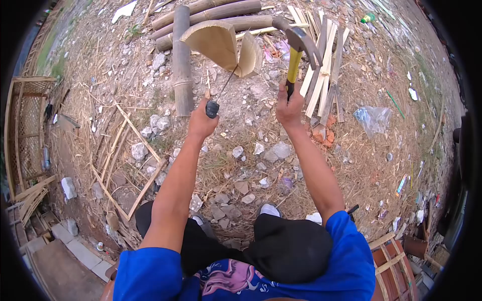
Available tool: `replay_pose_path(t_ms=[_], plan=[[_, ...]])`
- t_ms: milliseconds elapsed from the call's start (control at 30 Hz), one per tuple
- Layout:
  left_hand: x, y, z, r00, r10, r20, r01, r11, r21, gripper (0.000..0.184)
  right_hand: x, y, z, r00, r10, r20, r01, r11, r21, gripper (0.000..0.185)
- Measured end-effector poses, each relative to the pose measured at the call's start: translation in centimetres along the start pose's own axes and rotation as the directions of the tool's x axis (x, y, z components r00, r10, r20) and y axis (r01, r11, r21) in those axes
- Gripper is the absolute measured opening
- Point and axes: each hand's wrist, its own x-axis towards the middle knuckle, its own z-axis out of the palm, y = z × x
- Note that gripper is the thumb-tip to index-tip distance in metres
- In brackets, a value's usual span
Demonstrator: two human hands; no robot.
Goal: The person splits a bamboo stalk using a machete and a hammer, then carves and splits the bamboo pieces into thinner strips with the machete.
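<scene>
My left hand (pixel 202 122) is closed round the dark handle of a knife (pixel 227 84), whose thin blade is seen nearly edge-on. Its far end meets a partly split piece of thick bamboo (pixel 213 42), which gapes apart with the pale inside showing. How deep the blade sits is hard to make out. My right hand (pixel 290 108) grips a claw hammer (pixel 294 62) by its yellow and black handle. The hammer is raised, head up, to the right of the bamboo and apart from it.
Bamboo poles (pixel 216 15) lie at the back, and another pole (pixel 182 65) points towards me. Split bamboo strips (pixel 326 60) are piled at the right. A strip frame (pixel 145 143), stones (pixel 281 150), brick pieces (pixel 324 135) and a plastic bag (pixel 372 120) lie on the ground.
</scene>
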Motion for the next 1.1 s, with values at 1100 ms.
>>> replay_pose_path(t_ms=[1100], plan=[[2.7,-0.8,3.8,0.999,-0.014,-0.028,0.015,1.000,0.017,0.038,-6.0,1.3,-1.9,0.857,0.490,0.161,-0.415,0.841,-0.348,0.033]])
